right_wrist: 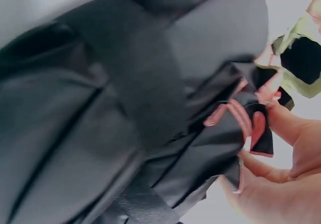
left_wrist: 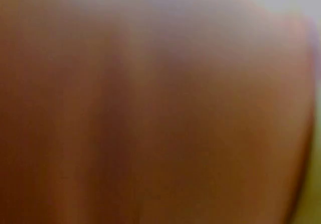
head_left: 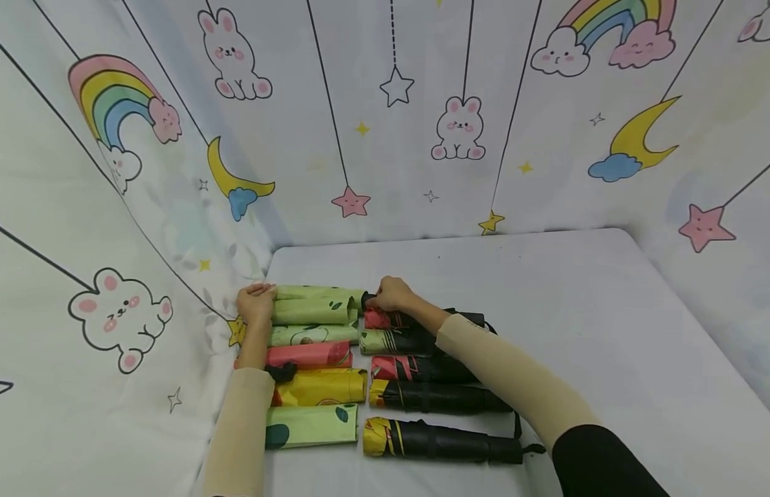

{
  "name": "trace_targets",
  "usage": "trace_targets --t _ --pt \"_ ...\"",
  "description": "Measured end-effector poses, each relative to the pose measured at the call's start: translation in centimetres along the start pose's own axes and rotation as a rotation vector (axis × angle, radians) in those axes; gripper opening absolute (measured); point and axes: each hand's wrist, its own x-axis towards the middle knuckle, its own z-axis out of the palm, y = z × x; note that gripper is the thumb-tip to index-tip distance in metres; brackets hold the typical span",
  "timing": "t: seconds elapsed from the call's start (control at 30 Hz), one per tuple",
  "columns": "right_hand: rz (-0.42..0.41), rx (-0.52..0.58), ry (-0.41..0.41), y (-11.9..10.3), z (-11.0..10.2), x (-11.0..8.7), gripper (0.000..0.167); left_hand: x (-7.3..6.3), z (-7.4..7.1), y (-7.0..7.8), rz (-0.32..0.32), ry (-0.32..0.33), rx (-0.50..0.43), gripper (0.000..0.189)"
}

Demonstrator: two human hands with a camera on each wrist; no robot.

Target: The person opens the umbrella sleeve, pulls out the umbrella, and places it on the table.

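In the head view my left hand (head_left: 257,302) grips the left end of a light-green sleeve (head_left: 313,310) at the back of the left column. My right hand (head_left: 393,293) is at the sleeve's right end, by a folded umbrella (head_left: 378,318) with a red ruffled end. In the right wrist view, thumb and fingers (right_wrist: 296,138) pinch at the ruffled end of this black umbrella (right_wrist: 125,83), and a green sleeve mouth (right_wrist: 301,58) with a dark inside lies just beyond. The left wrist view is blurred by skin held close to the lens.
Green, red (head_left: 316,354) and yellow (head_left: 325,386) sleeves lie in a left column. Beside them runs a right column of folded black umbrellas (head_left: 440,442), several with coloured ends. Patterned cloth (head_left: 372,159) surrounds the white table (head_left: 608,310).
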Motion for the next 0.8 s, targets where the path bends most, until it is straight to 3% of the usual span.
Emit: trace_targets --t 0.2,0.3,0.53,0.8 --pt "-0.053 0.168 0.098 -0.2 -0.4 -0.4 0.031 0.1 -0.3 -0.1 -0.015 0.012 0.004 0.039" --pt "-0.039 0.256 0.149 0.1 -0.2 -0.3 0.038 0.0 -0.3 -0.1 -0.024 0.014 0.032 0.040" --pt "-0.016 0.731 0.104 -0.1 -0.7 -0.7 0.043 -0.2 -0.5 -0.2 -0.037 0.003 -0.001 0.039" --pt "-0.006 0.779 0.037 -0.7 -1.2 -1.2 0.038 0.0 -0.6 -0.3 -0.055 0.013 -0.052 0.040"
